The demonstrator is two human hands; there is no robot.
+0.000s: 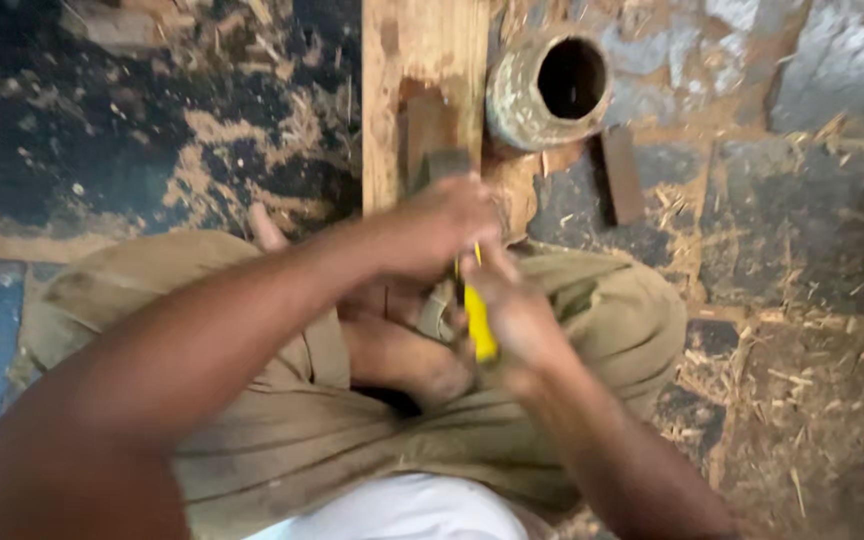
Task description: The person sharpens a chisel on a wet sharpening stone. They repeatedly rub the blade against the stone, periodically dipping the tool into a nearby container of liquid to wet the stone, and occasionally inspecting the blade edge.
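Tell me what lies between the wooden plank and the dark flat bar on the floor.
In the head view, a round can with a dark opening lies between the wooden plank and the dark flat bar, close against the plank's right edge.

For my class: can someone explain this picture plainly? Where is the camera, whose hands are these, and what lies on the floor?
There is one picture, taken by a camera worn on a person's head, looking down at their lap. The person sits on the floor. The left hand rests on a wooden plank; the right hand grips a yellow-handled tool, its working end hidden. Beside the plank lie a round hollow pot, a small dark flat piece, and scattered wood shavings.
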